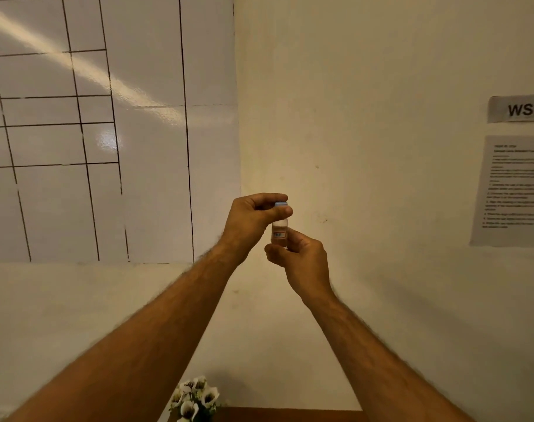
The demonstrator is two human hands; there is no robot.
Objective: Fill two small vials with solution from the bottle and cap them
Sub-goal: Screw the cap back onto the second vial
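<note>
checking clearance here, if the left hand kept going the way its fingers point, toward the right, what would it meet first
Nothing close: the left hand already pinches the blue cap of the vial. Beyond it the way looks free up to the cream wall, though depth is unclear.

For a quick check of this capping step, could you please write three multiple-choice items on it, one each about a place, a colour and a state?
1. Where is the vial?
A. lying on a table
B. held up in front of the wall
C. inside a box

2. What colour is the cap?
A. red
B. black
C. light blue

3. How is the vial held?
A. upright, left hand on the cap, right hand on the body
B. upside down in one hand
C. untouched

Answers:
1 B, both hands hold it raised before the wall.
2 C, the cap looks pale blue.
3 A, the cap points up between the left fingers.
</note>
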